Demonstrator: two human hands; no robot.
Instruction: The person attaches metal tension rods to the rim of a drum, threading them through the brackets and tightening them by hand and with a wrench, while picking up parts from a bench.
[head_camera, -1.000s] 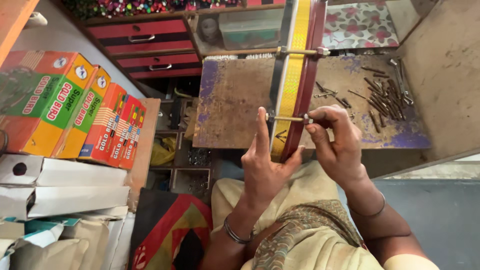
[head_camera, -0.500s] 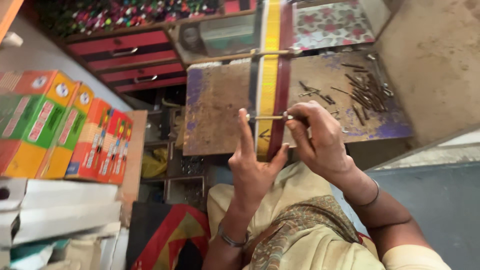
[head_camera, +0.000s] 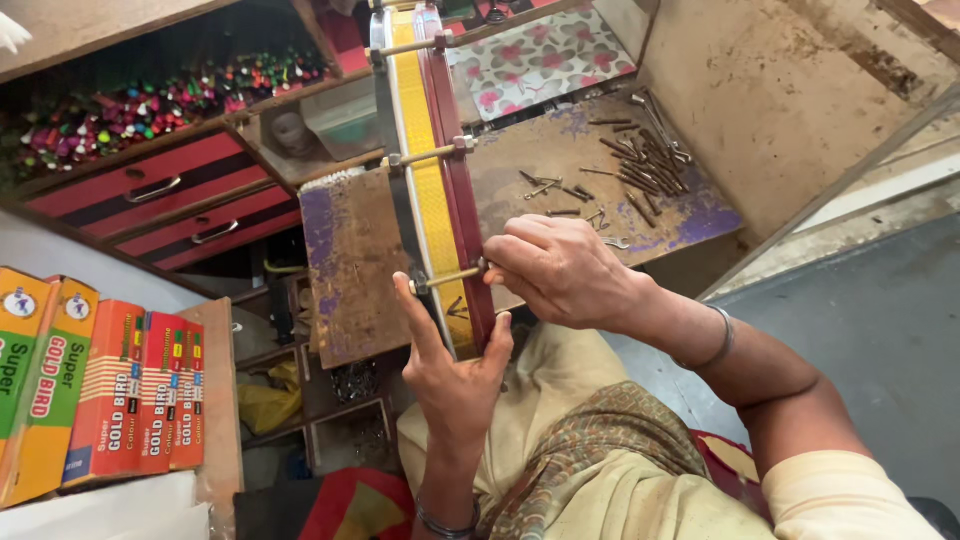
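The person stands the round drum (head_camera: 440, 170) on its edge over the lap, left hand (head_camera: 455, 375) flat and open against it to steady it, right hand (head_camera: 560, 270) pinching a side rod (head_camera: 447, 277) tight

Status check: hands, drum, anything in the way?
Left hand braces the drum frame, palm flat. Right hand pinches the tension bolt. Loose bolts lie behind on the workboard, clear.

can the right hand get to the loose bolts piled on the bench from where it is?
Probably yes. The right hand is at the drum's tension rod; the loose bolts lie just beyond on the bench, with nothing between.
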